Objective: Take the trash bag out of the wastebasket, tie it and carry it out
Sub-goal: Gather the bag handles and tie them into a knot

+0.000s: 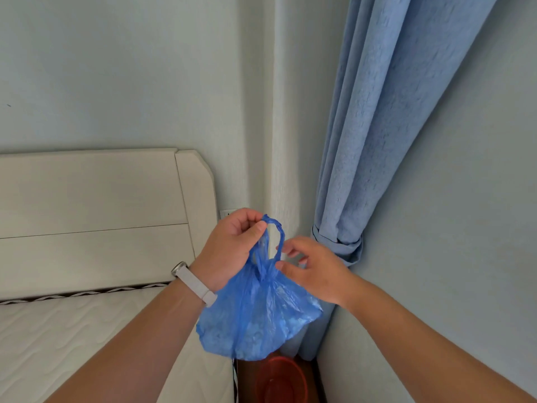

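Note:
A blue plastic trash bag (255,318) hangs in the air in front of me, bulging at the bottom, its neck gathered into a knot with a loop of twisted handle above. My left hand (232,245) pinches the top of that loop between thumb and fingers. My right hand (313,269) is at the knot on the bag's right side, thumb touching the plastic and fingers spread. Straight below the bag, on the floor, stands the red wastebasket (280,379), partly hidden by it.
A white bed with a cream headboard (96,216) and mattress (72,338) fills the left. A tied-back blue curtain (377,141) hangs on the right, against pale walls. The wastebasket sits in a narrow gap between bed and wall.

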`<state>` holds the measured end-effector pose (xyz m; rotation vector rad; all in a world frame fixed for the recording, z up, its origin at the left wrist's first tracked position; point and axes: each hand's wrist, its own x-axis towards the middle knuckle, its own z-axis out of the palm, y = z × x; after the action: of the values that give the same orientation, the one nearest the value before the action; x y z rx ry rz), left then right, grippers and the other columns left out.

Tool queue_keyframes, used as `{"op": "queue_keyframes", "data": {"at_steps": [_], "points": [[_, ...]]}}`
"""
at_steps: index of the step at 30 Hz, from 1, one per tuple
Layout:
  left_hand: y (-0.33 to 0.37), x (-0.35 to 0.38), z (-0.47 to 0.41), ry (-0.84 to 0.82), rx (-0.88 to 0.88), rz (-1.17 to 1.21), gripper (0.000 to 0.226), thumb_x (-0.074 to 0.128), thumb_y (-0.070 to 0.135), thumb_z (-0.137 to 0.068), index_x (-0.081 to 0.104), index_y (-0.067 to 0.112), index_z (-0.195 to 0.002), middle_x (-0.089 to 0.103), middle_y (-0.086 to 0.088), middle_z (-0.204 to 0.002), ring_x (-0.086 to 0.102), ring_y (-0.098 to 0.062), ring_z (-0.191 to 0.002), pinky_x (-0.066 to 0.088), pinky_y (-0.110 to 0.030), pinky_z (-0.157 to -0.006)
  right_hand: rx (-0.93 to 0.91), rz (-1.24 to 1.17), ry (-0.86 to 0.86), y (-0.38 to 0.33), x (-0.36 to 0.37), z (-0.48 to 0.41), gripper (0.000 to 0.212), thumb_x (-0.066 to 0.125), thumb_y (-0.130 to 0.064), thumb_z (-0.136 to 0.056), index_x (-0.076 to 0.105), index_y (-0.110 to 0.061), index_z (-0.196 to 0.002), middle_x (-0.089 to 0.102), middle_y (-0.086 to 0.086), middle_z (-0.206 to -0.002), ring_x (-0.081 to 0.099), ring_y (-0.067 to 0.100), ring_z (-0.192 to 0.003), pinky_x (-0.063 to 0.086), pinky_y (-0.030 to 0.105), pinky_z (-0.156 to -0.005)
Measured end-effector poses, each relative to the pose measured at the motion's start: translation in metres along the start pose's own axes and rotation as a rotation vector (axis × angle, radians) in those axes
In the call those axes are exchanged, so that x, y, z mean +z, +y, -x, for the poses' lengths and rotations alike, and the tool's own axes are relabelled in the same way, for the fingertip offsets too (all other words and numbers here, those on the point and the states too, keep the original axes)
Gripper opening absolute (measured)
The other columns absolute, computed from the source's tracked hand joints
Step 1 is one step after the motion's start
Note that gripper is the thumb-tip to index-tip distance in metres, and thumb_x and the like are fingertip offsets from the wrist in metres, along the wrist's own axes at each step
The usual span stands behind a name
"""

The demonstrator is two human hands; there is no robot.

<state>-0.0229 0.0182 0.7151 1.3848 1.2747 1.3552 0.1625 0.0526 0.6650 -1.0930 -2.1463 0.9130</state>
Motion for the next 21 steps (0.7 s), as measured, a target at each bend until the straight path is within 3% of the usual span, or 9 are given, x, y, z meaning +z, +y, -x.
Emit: {"op": "queue_keyframes", "data": {"at_steps": [5, 10, 17, 21], "points": [[-0.004, 0.002, 0.003, -0.008, 0.010, 0.023, 0.014, 0.050, 0.007, -0.093, 0.063, 0.011, -0.091, 0.058, -0.005, -0.071, 0.051, -0.018, -0.067, 0.045, -0.030, -0.067, 0.025, 0.069, -0.032, 0.003, 0.021, 0.003, 0.037, 0.064, -0.049, -0.079, 0.061, -0.030, -0.110, 0.061, -0.010, -0.107, 0.056, 0.003, -0.101, 0.048, 0.028, -0.088], [-0.011, -0.001, 0.011, -0.020, 0.036, 0.001, 0.009, 0.055, 0.011, -0.092, 0.062, 0.008, -0.088, 0.052, 0.005, -0.064, 0.045, -0.008, -0.059, 0.041, -0.021, -0.061, 0.088, 0.010, 0.007, -0.001, 0.034, 0.006, 0.024, 0.070, -0.037, -0.083, 0.066, -0.028, -0.105, 0.062, -0.011, -0.097, 0.058, 0.006, -0.092, 0.049, 0.029, -0.084], [-0.018, -0.004, 0.033, -0.049, 0.042, 0.073, 0.011, 0.054, 0.018, -0.088, 0.062, 0.011, -0.085, 0.052, -0.005, -0.070, 0.046, -0.017, -0.065, 0.042, -0.026, -0.063, 0.062, 0.058, -0.020, -0.004, 0.056, 0.023, 0.028, 0.061, -0.050, -0.079, 0.064, -0.030, -0.098, 0.063, -0.007, -0.095, 0.058, 0.007, -0.092, 0.049, 0.032, -0.084], [-0.012, 0.005, 0.055, -0.030, 0.015, 0.216, 0.009, 0.057, 0.020, -0.084, 0.065, 0.018, -0.081, 0.056, 0.002, -0.068, 0.049, -0.012, -0.064, 0.044, -0.023, -0.063, 0.050, 0.041, 0.015, -0.009, 0.063, 0.044, 0.033, 0.057, -0.053, -0.077, 0.063, -0.027, -0.097, 0.063, -0.004, -0.095, 0.059, 0.011, -0.091, 0.050, 0.038, -0.083]]}}
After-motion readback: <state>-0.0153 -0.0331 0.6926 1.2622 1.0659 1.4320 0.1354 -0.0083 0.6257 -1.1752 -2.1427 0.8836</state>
